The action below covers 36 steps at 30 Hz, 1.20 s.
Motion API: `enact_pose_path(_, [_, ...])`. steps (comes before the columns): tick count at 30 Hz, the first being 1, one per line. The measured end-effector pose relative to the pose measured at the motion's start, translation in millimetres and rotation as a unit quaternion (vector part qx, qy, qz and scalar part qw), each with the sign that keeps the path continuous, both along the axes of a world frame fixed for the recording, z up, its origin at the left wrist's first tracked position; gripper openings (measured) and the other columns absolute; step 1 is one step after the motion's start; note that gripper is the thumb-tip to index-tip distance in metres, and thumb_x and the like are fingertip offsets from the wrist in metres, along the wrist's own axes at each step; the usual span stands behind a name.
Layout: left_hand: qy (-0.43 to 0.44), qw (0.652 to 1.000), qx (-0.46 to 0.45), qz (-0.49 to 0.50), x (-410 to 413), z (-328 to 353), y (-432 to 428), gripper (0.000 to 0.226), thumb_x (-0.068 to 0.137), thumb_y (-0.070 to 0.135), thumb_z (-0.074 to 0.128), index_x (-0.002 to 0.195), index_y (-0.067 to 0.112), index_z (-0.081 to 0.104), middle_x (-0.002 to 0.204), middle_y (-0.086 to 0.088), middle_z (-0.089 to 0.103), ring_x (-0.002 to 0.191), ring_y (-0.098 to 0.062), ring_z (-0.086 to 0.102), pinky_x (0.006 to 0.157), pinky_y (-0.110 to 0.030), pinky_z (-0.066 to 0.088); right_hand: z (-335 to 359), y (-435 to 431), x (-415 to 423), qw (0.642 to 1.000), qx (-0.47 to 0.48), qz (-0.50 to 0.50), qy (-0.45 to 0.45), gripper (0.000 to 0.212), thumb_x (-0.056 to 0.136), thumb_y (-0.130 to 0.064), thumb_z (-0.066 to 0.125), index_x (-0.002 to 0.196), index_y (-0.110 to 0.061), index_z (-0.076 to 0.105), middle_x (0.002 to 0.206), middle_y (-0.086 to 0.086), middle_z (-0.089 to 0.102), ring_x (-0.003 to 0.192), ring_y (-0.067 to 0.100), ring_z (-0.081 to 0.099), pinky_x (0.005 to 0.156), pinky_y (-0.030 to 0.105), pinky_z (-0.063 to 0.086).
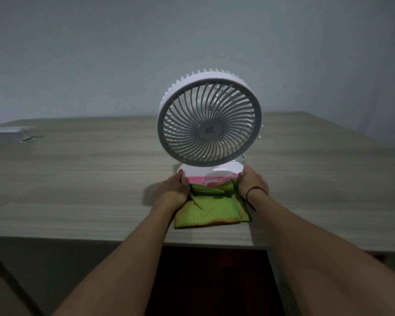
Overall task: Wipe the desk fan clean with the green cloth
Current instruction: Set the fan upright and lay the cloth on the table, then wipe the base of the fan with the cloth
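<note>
A white plastic desk fan [209,119] with a round slatted grille stands on a wood-grain desk [78,179]. Left hand [175,191] and right hand [252,184] grip its base; folded green cloth [211,209] lies between them.

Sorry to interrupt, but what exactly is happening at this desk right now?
A person grips the round base of a white desk fan, left hand and right hand on either side. The folded green cloth lies on the wooden desk between the wrists, not held. Wiping apparently hasn't begun.
</note>
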<state>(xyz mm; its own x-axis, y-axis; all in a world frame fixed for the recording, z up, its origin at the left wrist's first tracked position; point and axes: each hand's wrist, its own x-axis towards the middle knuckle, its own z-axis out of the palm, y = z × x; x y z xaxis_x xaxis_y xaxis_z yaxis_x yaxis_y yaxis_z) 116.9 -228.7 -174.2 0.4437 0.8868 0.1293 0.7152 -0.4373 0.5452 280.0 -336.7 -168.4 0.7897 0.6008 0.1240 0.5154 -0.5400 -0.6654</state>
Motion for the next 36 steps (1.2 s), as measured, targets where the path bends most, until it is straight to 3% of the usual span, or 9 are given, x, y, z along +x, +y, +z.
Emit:
enact_pose_path(6, [-0.091,0.994,0.019,0.050,-13,-1,-14,0.053,0.100,0.040,0.026,0.136,0.008,0.045,0.137,-0.022,0.053,0.125,-0.038,0.050,0.102,-0.039,0.038,1,-18,-12,0.991,0.095,-0.088,0.027,0.049,0.099,-0.038,0.028,0.115,-0.003,0.059,0.123,0.023,0.062,0.114,0.039,0.057,0.095,0.040,0.043])
enact_pose_path(9, [-0.071,0.995,0.013,0.071,-20,-6,-28,0.062,0.094,0.054,0.031,0.106,0.004,0.065,0.116,-0.022,0.066,0.110,-0.037,0.060,0.092,-0.038,0.045,2,-29,-25,0.998,0.011,-0.061,0.012,0.085,0.089,-0.069,0.020,0.116,-0.002,0.065,0.124,0.021,0.063,0.118,0.035,0.056,0.102,0.041,0.042])
enact_pose_path(13, [-0.051,0.997,0.026,0.046,-26,-4,-53,0.063,0.081,0.063,0.043,0.103,0.009,0.068,0.111,-0.020,0.069,0.107,-0.038,0.062,0.092,-0.041,0.050,8,-41,-40,0.993,-0.110,0.026,0.030,0.111,0.064,-0.091,0.033,0.139,-0.011,0.048,0.151,0.016,0.037,0.143,0.033,0.027,0.119,0.045,0.019])
enact_pose_path(16, [-0.072,0.996,0.022,0.040,-31,-1,-64,0.052,0.083,0.053,0.051,0.100,0.006,0.064,0.111,-0.020,0.068,0.108,-0.038,0.060,0.096,-0.044,0.048,5,-52,-45,0.993,-0.106,0.055,0.013,0.075,0.064,-0.080,0.054,0.106,-0.018,0.064,0.137,0.015,0.053,0.134,0.033,0.040,0.115,0.044,0.028])
enact_pose_path(18, [-0.105,0.993,0.032,0.037,-32,0,-71,0.040,0.086,0.044,0.054,0.098,0.006,0.060,0.108,-0.019,0.067,0.106,-0.038,0.060,0.092,-0.043,0.048,4,-56,-49,0.998,-0.004,0.060,0.013,0.042,0.074,-0.061,0.064,0.065,-0.023,0.048,0.096,0.006,0.067,0.104,0.028,0.058,0.099,0.038,0.042])
enact_pose_path(22, [-0.212,0.976,0.013,0.047,-28,3,-75,0.032,0.088,0.041,0.053,0.104,0.013,0.056,0.105,-0.015,0.067,0.100,-0.037,0.061,0.086,-0.047,0.051,7,-60,-61,0.980,0.165,0.093,0.057,0.044,0.083,-0.030,0.069,0.062,-0.020,0.032,0.060,-0.004,0.037,0.061,0.018,0.038,0.055,0.029,0.033])
enact_pose_path(30, [-0.301,0.954,-0.008,-0.014,-4,12,-53,0.025,0.090,0.026,0.060,0.107,0.007,0.060,0.082,-0.011,0.066,0.079,-0.032,0.066,0.074,-0.036,0.053,18,-51,-25,0.979,0.177,-0.085,0.056,0.015,0.091,-0.029,0.058,0.093,-0.017,0.049,0.104,0.013,0.063,0.100,0.033,0.062,0.081,0.036,0.045])
enact_pose_path(33, [-0.237,0.966,0.075,0.066,-14,3,-32,0.027,0.090,0.029,0.055,0.108,0.010,0.061,0.095,-0.015,0.069,0.091,-0.034,0.065,0.083,-0.040,0.051,7,-51,-12,0.991,0.035,-0.125,-0.030,0.046,0.090,-0.035,0.054,0.129,-0.014,0.044,0.137,0.013,0.051,0.126,0.033,0.049,0.104,0.042,0.035])
enact_pose_path(36, [-0.090,0.987,0.115,0.070,-20,-2,-13,0.034,0.091,0.030,0.045,0.121,0.017,0.056,0.118,-0.014,0.061,0.109,-0.034,0.059,0.094,-0.043,0.045,0,-49,-13,0.985,0.025,-0.004,-0.172,0.065,0.086,-0.051,0.050,0.140,-0.019,0.035,0.149,0.008,0.037,0.139,0.028,0.034,0.113,0.046,0.023])
